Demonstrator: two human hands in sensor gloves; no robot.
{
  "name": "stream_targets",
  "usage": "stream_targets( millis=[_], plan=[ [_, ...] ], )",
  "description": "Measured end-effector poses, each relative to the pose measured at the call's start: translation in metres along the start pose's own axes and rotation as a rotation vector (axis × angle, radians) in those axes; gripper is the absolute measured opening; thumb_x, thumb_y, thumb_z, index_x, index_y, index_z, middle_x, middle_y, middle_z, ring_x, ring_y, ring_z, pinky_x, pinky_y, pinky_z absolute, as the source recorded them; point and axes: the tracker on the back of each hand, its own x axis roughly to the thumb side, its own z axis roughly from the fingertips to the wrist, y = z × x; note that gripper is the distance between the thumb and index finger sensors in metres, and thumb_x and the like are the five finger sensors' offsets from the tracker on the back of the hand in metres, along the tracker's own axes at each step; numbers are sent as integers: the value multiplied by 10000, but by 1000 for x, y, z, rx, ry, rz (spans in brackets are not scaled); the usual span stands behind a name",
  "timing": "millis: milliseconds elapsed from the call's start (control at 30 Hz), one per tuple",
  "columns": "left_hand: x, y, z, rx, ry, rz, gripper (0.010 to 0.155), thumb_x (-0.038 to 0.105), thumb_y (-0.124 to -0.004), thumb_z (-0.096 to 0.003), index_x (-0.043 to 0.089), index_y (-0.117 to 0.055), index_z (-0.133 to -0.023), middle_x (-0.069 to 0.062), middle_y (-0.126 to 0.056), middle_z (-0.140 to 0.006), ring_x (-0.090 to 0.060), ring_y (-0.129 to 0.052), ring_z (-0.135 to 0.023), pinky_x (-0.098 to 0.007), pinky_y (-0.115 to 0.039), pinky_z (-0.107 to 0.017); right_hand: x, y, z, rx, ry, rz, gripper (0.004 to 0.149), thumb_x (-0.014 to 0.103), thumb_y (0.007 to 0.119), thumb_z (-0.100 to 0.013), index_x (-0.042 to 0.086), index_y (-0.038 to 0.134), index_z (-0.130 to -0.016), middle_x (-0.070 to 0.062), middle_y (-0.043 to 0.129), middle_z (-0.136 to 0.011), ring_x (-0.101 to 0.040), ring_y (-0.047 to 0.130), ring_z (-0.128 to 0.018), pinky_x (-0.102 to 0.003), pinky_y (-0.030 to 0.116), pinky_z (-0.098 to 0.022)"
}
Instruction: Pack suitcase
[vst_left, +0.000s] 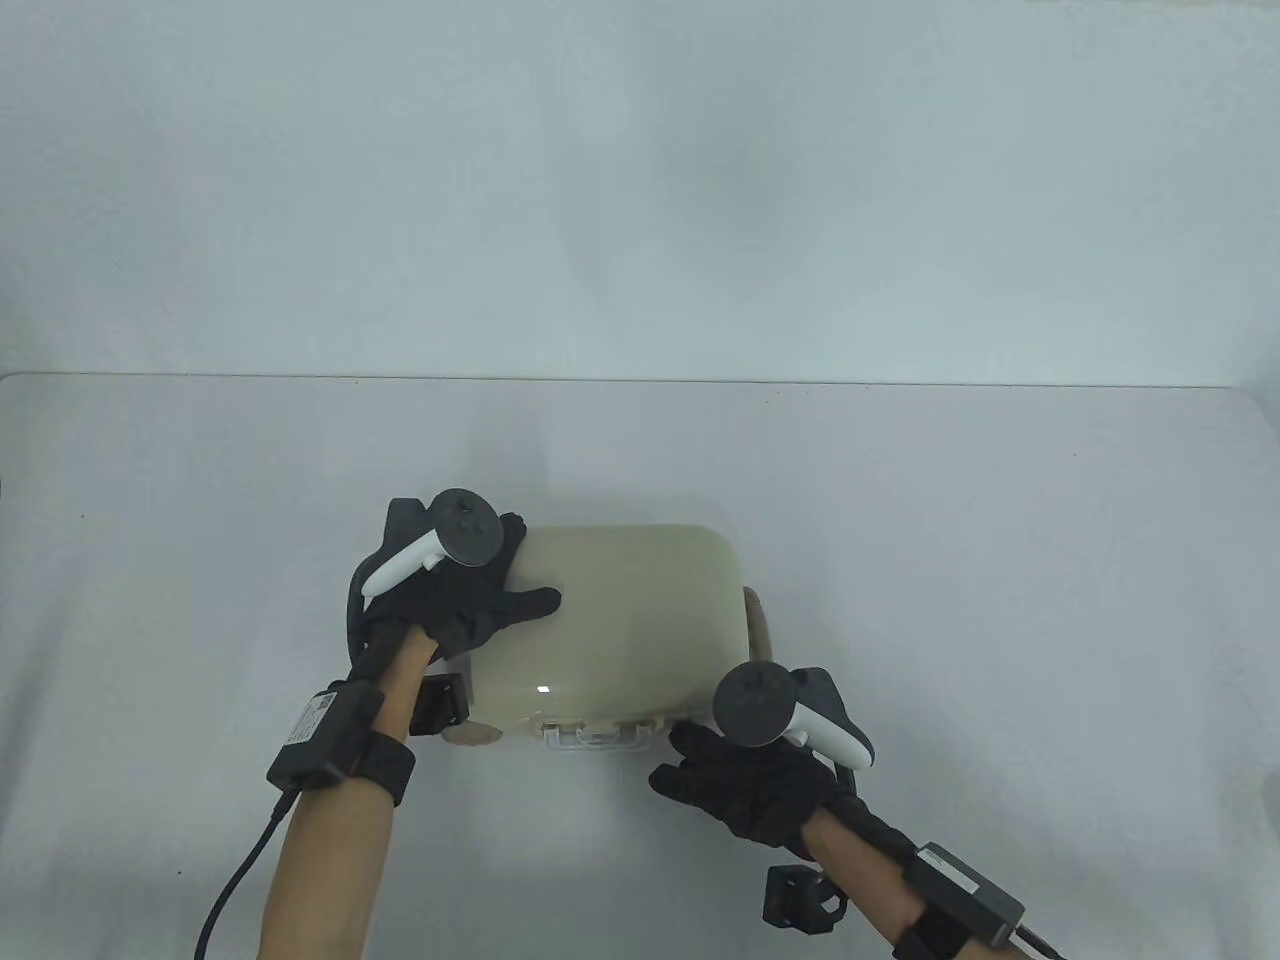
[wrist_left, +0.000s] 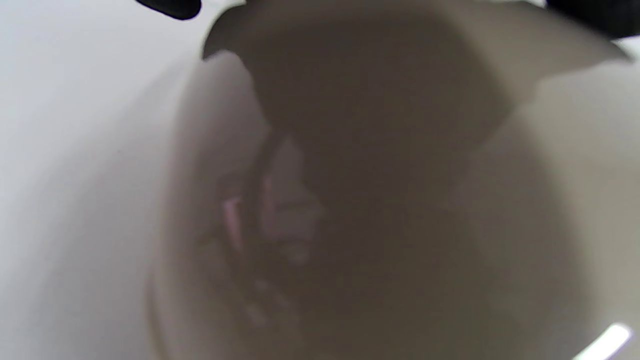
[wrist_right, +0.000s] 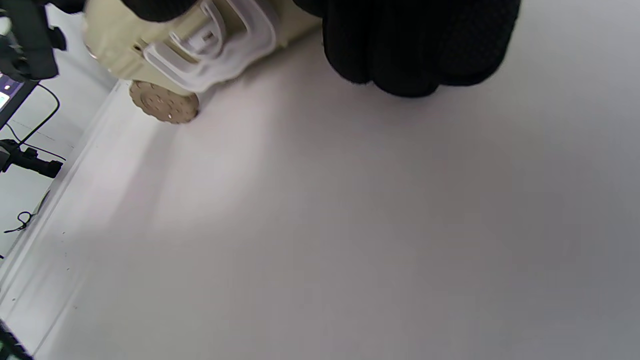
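The table (vst_left: 900, 480) is pale grey, and the case (vst_left: 620, 625) lies closed on it, flat on its side, near the front edge and a little left of middle. The case is beige with rounded corners; its clear handle (vst_left: 598, 733) faces the person, and a tan wheel (vst_left: 472, 734) pokes out at the front left corner. The left hand (vst_left: 465, 600) rests on the case's left end, palm down, thumb spread out across the lid and the other fingers draped over the far left corner. The right hand (vst_left: 755, 785) sits on the table just beside the front right corner of the case, fingers curled loosely inward, thumb pointing left; whether it touches the shell I cannot tell, since its tracker (vst_left: 790, 705) covers that corner. The left wrist view is a dark beige blur, too close to read. The right wrist view cuts off most of the case, showing only handle, wheel and curled fingertips (wrist_right: 415, 55).
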Motion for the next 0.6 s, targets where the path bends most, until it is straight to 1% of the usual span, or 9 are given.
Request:
stream_targets(
  millis=[133,200,333,433,533,600],
  plan=[
    [-1,-3,0,-3,3,17,1006,745,-622,-406,306,-69,-1122,-106,-8,-1206,-493,-142,-1118,-635,-370,-795,-8,5,-5,71,-21,-197,854,595,541,-569,-9,259,-1102,-197,584,-1117,-410,772,-906,-462,763,-606],
    [-2,-3,1,-7,-4,8,1009,744,-622,-407,301,-63,-1120,-107,-5,-1204,-493,-139,-1115,-620,-364,-801,-11,9,-9,126,-46,-278,859,588,526,-582,-15,190,-1093,-190,526,-1138,-391,752,-929,-450,753,-629],
    [-4,-5,3,1,-16,35,1007,739,-634,-406,307,-70,-1120,-94,-1,-1203,-481,-128,-1116,-603,-354,-807,-14,18,-16,211,-86,-386,877,583,507,-599,-23,50,-1039,-154,402,-1179,-353,716,-970,-438,732,-673],
    [-4,-5,3,-4,-12,23,1007,740,-632,-405,306,-66,-1117,-99,-2,-1202,-481,-136,-1116,-598,-359,-808,-16,22,-20,241,-95,-426,889,598,500,-601,-2,9,-1036,-118,349,-1196,-308,708,-984,-434,722,-692],
    [-4,-5,3,-6,-9,23,1008,742,-632,-403,309,-64,-1115,-96,1,-1201,-477,-134,-1117,-596,-357,-809,-20,23,-22,265,-113,-448,893,622,510,-592,38,15,-1052,-92,355,-1202,-294,709,-985,-451,706,-704],
    [-3,-5,3,-11,-2,24,1008,745,-630,-401,314,-61,-1112,-91,3,-1200,-469,-130,-1119,-593,-355,-811,-25,20,-22,265,-115,-474,878,622,529,-593,70,50,-1080,-89,404,-1189,-289,723,-980,-455,711,-701]
  ],
)
